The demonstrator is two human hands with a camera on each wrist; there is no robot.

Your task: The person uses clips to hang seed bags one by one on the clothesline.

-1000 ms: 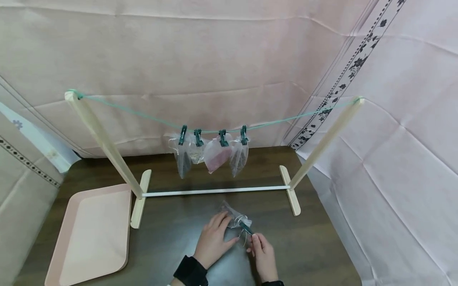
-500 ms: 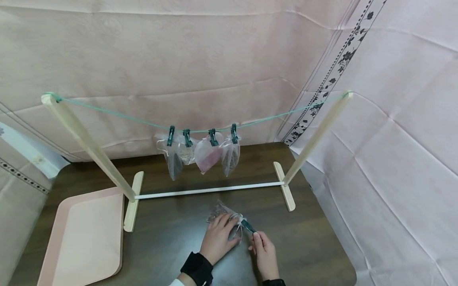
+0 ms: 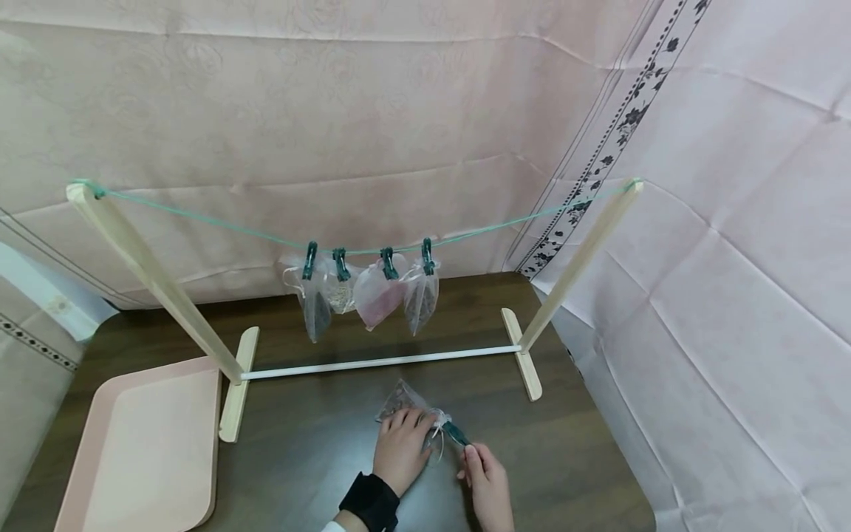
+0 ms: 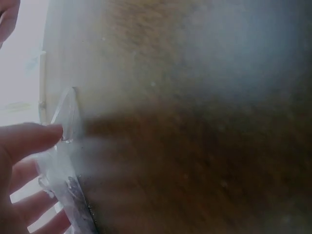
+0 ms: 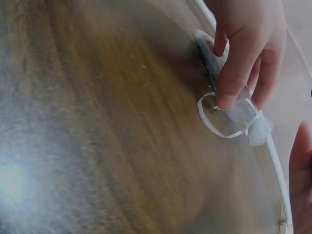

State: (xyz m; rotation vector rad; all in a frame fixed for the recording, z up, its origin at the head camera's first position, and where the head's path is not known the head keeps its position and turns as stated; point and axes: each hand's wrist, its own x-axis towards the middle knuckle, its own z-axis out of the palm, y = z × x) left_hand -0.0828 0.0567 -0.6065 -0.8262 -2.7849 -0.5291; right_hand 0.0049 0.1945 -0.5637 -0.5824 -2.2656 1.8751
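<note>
On the table, a small sheer drawstring bag (image 3: 399,399) with dark contents lies beneath my left hand (image 3: 401,452). That hand's thumb and fingers hold the bag near its gathered neck; its white ribbon loop shows in the right wrist view. My right hand (image 3: 490,484) pinches the end of a dark green clothespin (image 3: 455,433), whose other end meets the bag's gathered mouth; whether it grips the cloth I cannot tell. Behind, several similar bags, one with pink contents (image 3: 382,301), hang by green clothespins (image 3: 388,263) from a green cord (image 3: 219,222).
The cord runs between two pale wooden posts (image 3: 156,281), (image 3: 578,270) joined low down by a white rod (image 3: 379,363). A pink tray (image 3: 100,436) stands at the left beside the post's foot. Pale cloth (image 3: 299,111) hangs behind and to the right.
The head view has shifted, so the rack appears farther left. Both hands stay at the bag; my left hand has settled farther over it, and the clothespin remains at its mouth.
</note>
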